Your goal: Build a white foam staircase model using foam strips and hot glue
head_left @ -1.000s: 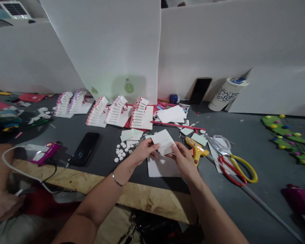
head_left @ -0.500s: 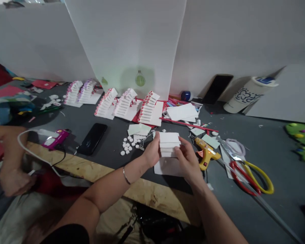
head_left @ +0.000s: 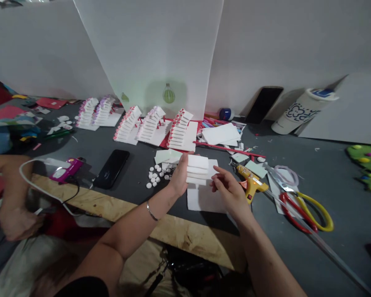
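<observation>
A small white stepped piece of layered strips (head_left: 198, 168) is held at its left side by my left hand (head_left: 180, 175). It hangs over a flat white sheet (head_left: 204, 200) on the dark table. To its right, my right hand (head_left: 230, 187) is apart from the piece, fingers loosely curled and spread, with nothing seen in them. The yellow glue gun (head_left: 252, 183) lies just right of that hand. Small white discs (head_left: 153, 178) and pale green cards (head_left: 167, 156) lie to the left of my left hand.
Finished-looking white stepped models with red tips (head_left: 179, 131) stand at the back. Scissors (head_left: 292, 202) lie right, a white cup (head_left: 299, 111) behind them. A black phone (head_left: 112, 169) and pink plug block (head_left: 67, 170) sit left, near another person's arm (head_left: 15, 185).
My right hand has let go of the stepped piece and drawn back to the right. My left hand has moved slightly left with the piece, uncovering more of the sheet.
</observation>
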### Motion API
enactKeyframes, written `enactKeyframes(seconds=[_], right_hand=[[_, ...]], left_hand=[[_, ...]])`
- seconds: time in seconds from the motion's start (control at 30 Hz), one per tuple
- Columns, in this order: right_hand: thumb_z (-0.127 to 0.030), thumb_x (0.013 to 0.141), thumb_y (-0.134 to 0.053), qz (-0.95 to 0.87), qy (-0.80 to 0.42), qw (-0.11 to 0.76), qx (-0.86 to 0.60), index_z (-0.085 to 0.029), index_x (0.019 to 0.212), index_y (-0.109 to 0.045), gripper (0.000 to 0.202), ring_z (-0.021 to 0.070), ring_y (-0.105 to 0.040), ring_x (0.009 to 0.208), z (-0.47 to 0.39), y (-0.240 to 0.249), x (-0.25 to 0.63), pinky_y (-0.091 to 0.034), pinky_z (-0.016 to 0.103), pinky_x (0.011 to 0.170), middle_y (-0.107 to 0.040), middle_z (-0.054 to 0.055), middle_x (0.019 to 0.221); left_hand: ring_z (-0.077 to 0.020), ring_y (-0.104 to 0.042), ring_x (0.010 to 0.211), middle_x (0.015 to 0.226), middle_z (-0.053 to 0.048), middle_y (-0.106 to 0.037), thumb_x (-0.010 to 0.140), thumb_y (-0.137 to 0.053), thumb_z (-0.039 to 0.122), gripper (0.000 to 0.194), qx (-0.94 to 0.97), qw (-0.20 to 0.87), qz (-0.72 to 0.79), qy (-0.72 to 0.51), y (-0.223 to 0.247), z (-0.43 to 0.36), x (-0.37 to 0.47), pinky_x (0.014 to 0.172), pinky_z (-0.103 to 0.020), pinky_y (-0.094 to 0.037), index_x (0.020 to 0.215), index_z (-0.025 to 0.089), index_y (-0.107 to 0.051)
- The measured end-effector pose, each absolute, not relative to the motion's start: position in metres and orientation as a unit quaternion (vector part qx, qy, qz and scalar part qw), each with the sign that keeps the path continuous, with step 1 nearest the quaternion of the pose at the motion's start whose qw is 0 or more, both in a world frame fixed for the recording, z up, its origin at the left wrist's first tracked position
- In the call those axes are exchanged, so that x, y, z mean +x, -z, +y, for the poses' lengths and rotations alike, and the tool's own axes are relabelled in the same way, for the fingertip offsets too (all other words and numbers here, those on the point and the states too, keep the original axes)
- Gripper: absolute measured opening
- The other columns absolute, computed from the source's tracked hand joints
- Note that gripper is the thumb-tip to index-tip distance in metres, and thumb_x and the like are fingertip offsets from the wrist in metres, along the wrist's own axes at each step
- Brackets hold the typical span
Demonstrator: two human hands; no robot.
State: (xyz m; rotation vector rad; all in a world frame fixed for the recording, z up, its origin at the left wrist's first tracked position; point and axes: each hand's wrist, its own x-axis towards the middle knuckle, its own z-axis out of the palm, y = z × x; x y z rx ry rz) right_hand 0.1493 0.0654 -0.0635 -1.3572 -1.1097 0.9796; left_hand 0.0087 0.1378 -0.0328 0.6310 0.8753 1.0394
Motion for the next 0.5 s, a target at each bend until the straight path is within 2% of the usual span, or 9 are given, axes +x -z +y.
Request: enactKeyframes(seconds=[0.07, 0.23, 0.37, 0.5], right_hand=[[-0.043, 0.085, -0.055, -0.462, -0.428, 0.539, -0.559, -0.023, 0.123, -0.056, 0.043, 0.0145, -0.059, 0.07, 0.066, 0.065, 0.152, -0.052, 0.032, 0.064, -0.06, 0.003, 0.089], [-0.04, 0.087, -0.049, -0.474, -0.383, 0.508, -0.608, -0.02, 0.119, -0.058, 0.039, 0.0166, -0.061, 0.075, 0.067, 0.064, 0.154, -0.051, 0.033, 0.063, -0.061, 0.009, 0.104], [-0.04, 0.085, -0.054, -0.511, -0.311, 0.502, -0.625, -0.02, 0.116, -0.06, 0.038, 0.0199, -0.061, 0.086, 0.068, 0.064, 0.152, -0.052, 0.034, 0.07, -0.061, 0.011, 0.107], [-0.038, 0.087, -0.052, -0.566, -0.321, 0.481, -0.588, -0.024, 0.111, -0.064, 0.031, 0.0196, -0.062, 0.088, 0.067, 0.059, 0.148, -0.053, 0.033, 0.072, -0.064, 0.009, 0.105]], left_hand=[[-0.0196, -0.066, 0.096, 0.109, -0.007, -0.07, 0.087, -0.053, 0.055, 0.043, 0.305, 0.72, 0.401, -0.478, 0.03, 0.139, 0.007, 0.078, -0.03, -0.053, 0.113, 0.021, -0.059], [-0.0175, -0.066, 0.096, 0.102, -0.01, -0.07, 0.088, -0.059, 0.038, 0.025, 0.314, 0.738, 0.371, -0.469, 0.032, 0.131, 0.014, 0.092, -0.032, -0.048, 0.097, 0.016, -0.062], [-0.0184, -0.064, 0.099, 0.103, -0.01, -0.068, 0.087, -0.06, 0.042, 0.027, 0.353, 0.72, 0.377, -0.463, 0.041, 0.129, 0.015, 0.093, -0.034, -0.046, 0.097, 0.016, -0.062], [-0.021, -0.06, 0.103, 0.104, -0.007, -0.067, 0.078, -0.069, 0.04, 0.033, 0.48, 0.648, 0.415, -0.421, 0.044, 0.13, 0.01, 0.094, -0.034, -0.044, 0.101, 0.018, -0.063]])
